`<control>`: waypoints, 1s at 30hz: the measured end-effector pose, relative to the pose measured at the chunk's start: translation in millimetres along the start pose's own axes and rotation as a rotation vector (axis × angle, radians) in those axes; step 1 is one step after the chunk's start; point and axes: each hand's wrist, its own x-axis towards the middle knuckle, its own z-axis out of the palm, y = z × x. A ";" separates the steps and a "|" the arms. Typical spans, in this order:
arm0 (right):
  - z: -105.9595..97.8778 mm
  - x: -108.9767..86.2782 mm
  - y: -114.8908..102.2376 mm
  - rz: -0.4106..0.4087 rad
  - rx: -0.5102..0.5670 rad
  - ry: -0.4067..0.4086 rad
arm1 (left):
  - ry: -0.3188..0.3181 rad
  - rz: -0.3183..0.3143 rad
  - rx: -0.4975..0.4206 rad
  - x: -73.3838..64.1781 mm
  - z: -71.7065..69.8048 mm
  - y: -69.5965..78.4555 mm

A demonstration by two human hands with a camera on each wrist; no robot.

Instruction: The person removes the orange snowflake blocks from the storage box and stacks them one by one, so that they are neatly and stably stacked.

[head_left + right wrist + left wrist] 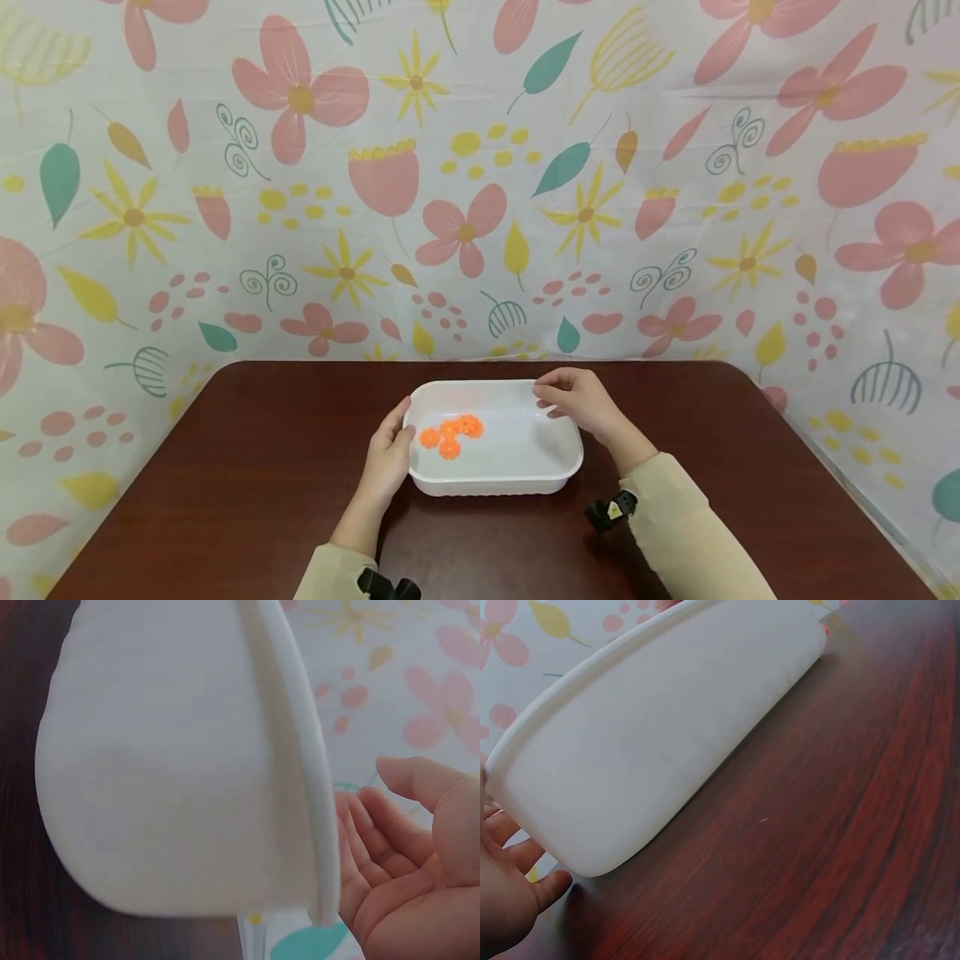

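Note:
A white rectangular plastic tray point(517, 462) holds several orange flower-shaped slices point(449, 449), bunched on its left side. My left hand point(388, 458) grips the tray's left end, thumb at the rim and fingers along the outer wall. In the left wrist view, fingertips point(553, 889) touch the tray's lower corner. Over the back right corner of the tray is my right hand point(577, 400), its fingers loosely bent. From the right wrist, the thumb point(420, 780) stands apart from the fingers beside the rim, with nothing between them.
The tray stands on a dark reddish-brown table point(262, 467). Behind it hangs a white cloth point(465, 333) printed with flowers and leaves. A small orange bit point(826, 630) shows past the tray's far end in the left wrist view. Both wrists wear black camera mounts point(611, 510).

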 end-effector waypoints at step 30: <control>88.8 19.3 -27.0 -0.054 -0.099 -0.127 | -0.010 -0.006 0.004 -1.7 -0.7 0.2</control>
